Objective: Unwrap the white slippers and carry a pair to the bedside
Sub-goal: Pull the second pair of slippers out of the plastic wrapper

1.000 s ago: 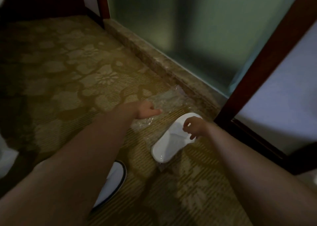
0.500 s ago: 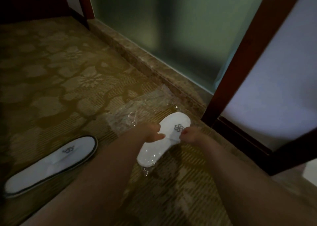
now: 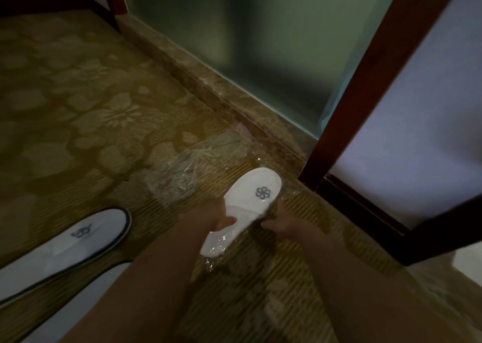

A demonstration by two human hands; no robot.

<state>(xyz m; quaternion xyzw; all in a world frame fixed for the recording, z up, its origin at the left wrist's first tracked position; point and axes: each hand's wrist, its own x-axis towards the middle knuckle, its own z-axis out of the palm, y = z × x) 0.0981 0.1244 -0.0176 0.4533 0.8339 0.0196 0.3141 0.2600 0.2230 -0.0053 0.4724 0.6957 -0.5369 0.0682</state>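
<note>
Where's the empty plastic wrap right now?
In the head view the clear plastic wrap lies crumpled on the carpet at centre, just left of the slipper held between both hands, below the stone threshold.

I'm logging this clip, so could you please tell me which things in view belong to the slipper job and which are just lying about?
Part of the job:
- white slipper, gripped by the left hand and right hand
- clear plastic wrap, loose on the carpet and clinging at the slipper's heel

Just lying about:
- dark-trimmed slipper on the carpet
- frosted glass panel
- wooden door frame
</note>
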